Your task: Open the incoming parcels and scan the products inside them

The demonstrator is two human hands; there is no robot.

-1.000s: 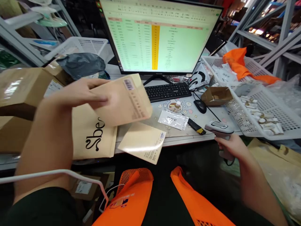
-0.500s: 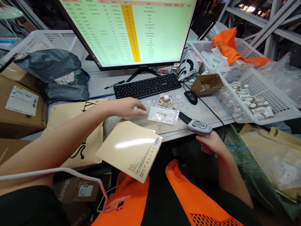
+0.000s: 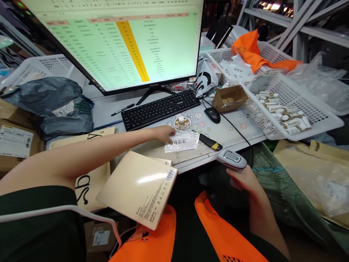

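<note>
My left hand [image 3: 165,134] reaches across the desk and pinches the left edge of a small clear plastic packet [image 3: 183,141] with printed text, lying in front of the black keyboard [image 3: 160,108]. My right hand [image 3: 243,181] is below the desk edge, wrapped round the handle of a grey barcode scanner [image 3: 231,160]. A beige flat box [image 3: 140,188] with a barcode label overhangs the desk edge under my left forearm. A tan paper bag [image 3: 89,177] with black lettering lies left of it.
A monitor [image 3: 120,43] with a green spreadsheet stands behind the keyboard. A mouse [image 3: 212,115], a small open carton [image 3: 229,99] and a black-yellow cutter [image 3: 209,141] lie to the right. White baskets [image 3: 294,112] hold small tubes. Grey bags [image 3: 54,103] and cardboard boxes sit left.
My left hand laid down the beige box it was holding, then reached right and took the clear packet's edge. The scanner hand dropped slightly lower. The camera shifted right.
</note>
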